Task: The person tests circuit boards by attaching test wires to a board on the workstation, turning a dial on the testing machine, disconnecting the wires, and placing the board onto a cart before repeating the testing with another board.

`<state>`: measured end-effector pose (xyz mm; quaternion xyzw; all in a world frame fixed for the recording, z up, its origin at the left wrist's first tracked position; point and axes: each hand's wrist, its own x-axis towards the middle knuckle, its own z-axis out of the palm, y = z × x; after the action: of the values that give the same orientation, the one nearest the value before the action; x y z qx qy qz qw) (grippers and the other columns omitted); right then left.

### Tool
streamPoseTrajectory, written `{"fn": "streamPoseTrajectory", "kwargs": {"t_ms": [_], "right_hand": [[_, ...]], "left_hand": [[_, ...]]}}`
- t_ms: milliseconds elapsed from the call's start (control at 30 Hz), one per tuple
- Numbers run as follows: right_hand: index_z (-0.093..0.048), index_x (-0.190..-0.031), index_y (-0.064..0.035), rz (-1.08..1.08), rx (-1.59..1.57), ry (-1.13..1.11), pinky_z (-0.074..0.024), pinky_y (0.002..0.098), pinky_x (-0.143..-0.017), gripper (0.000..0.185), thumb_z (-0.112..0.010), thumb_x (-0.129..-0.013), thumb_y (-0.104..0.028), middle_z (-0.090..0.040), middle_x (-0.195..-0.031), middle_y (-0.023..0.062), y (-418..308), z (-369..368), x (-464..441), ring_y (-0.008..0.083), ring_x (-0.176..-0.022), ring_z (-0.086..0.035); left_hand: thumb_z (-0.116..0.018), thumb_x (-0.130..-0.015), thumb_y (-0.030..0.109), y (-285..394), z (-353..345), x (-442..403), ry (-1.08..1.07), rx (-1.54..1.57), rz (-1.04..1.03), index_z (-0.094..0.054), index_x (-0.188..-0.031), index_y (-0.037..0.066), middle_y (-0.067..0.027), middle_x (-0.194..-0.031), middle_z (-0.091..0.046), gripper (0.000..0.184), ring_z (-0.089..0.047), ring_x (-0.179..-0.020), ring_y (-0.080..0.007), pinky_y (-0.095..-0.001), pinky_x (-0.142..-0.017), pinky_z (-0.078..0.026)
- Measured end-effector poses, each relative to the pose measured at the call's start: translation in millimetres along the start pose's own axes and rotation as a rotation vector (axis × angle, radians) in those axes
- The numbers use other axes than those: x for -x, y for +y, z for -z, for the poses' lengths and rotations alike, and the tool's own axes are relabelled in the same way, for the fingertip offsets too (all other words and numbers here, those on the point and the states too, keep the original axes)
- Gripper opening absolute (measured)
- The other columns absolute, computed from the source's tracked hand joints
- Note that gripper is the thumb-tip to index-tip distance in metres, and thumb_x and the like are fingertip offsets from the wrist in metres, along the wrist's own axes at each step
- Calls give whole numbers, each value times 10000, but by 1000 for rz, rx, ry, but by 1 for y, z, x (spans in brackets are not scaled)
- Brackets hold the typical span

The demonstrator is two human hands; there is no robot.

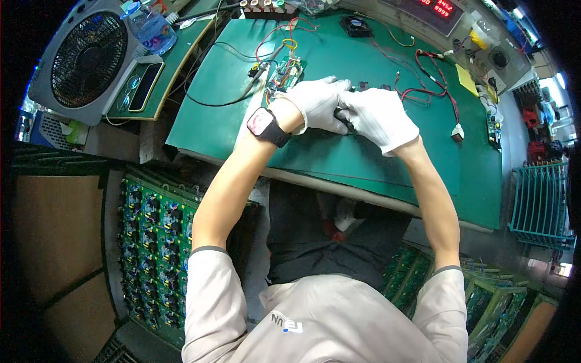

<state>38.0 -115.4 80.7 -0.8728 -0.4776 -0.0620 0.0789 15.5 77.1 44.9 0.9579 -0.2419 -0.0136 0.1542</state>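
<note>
My left hand (316, 104) and my right hand (376, 116), both in white gloves, meet above the green work mat (296, 148). Their fingers are closed together around a small dark piece (347, 126), mostly covered by the gloves, so its kind does not show. Just left of my left hand lies a green circuit board (287, 72) with wires and a yellow ring-shaped part (290, 44). Small black parts (363, 86) sit on the mat behind my hands. A smartwatch (266, 125) is on my left wrist.
A red and black cable bundle (446, 91) with a white connector lies right. At the back is a small black fan (355, 26). A large fan (89, 51), water bottle (151, 30) and phone (146, 86) stand left. Racked circuit boards (154, 242) are below the table.
</note>
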Motion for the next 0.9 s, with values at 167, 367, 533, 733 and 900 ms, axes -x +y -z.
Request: {"fn": "streamPoseTrajectory", "kwargs": {"t_ms": [167, 367, 533, 733, 900], "right_hand": [[-680, -1122, -107, 94, 66, -93, -580, 473, -721, 310, -637, -968, -373, -733, -925, 172, 18, 11, -5, 382, -814, -720], [-479, -1522, -50, 85, 6, -69, -496, 458, -1072, 1054, -778, -743, -695, -611, -1352, 216, 54, 41, 20, 361, -1256, -601], [-376, -1569, -2, 116, 107, -228, -437, 475, -1141, 1162, -832, -697, -620, -528, -1476, 245, 63, 33, 27, 408, -1354, -528], [-600, -1398, -84, -119, 14, 15, -504, 438, -1054, 772, -747, -848, -606, -618, -1399, 163, 61, 46, 66, 340, -1245, -620], [-609, -1382, -77, -552, -443, 115, -572, 363, -868, 606, -681, -977, -521, -709, -1264, 127, 67, 34, 107, 235, -956, -709]], "left_hand": [[-842, -800, 411, 2, 11, 3, -8, 8, -94, -529, -1480, 75, -244, -1514, -538, 820, -521, -1394, -424, -426, -1140, -473], [-733, -916, 256, 14, 24, 24, 61, -155, 91, -555, -1452, 65, -222, -1185, -726, 596, -708, -1045, -384, -471, -937, -550], [-636, -975, 200, 4, 13, 30, 276, -168, 153, -693, -1261, 92, -203, -922, -750, 311, -729, -836, -394, -483, -768, -578], [-600, -896, 67, -3, -9, 27, 593, -455, 208, -665, -1222, 58, -115, -926, -690, 333, -683, -912, -294, -406, -772, -554], [-669, -860, 65, 57, -7, 41, 671, -424, 236, -647, -1299, 67, -129, -1022, -663, 440, -653, -963, -307, -400, -807, -550]]}}
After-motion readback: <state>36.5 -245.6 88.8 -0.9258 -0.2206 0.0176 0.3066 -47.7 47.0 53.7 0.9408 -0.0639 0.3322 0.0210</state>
